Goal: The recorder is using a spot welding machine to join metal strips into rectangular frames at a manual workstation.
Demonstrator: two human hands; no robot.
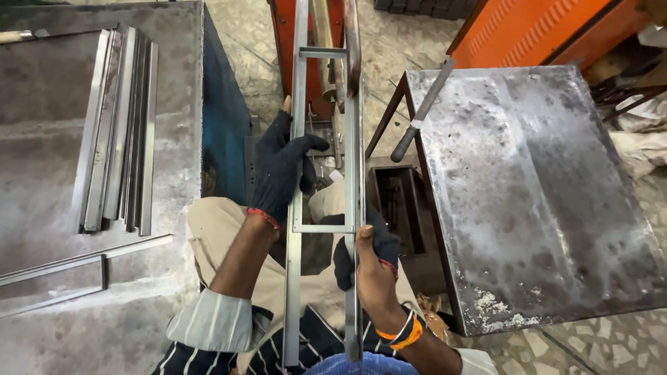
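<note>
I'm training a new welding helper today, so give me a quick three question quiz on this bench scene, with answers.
1. True or false: both hands wear dark gloves.
2. Where does the loose stack of metal strips lie? A) on the right steel table B) on the left worktable C) on the floor
3. What tool rests on the right table's left edge?

Key
1. False: the left hand wears a dark glove; the right hand seems bare, gripping the ladder-like metal frame with a dark glove held in it.
2. B: the metal strips lie on the left worktable.
3. A chipping hammer on the right table.
</note>
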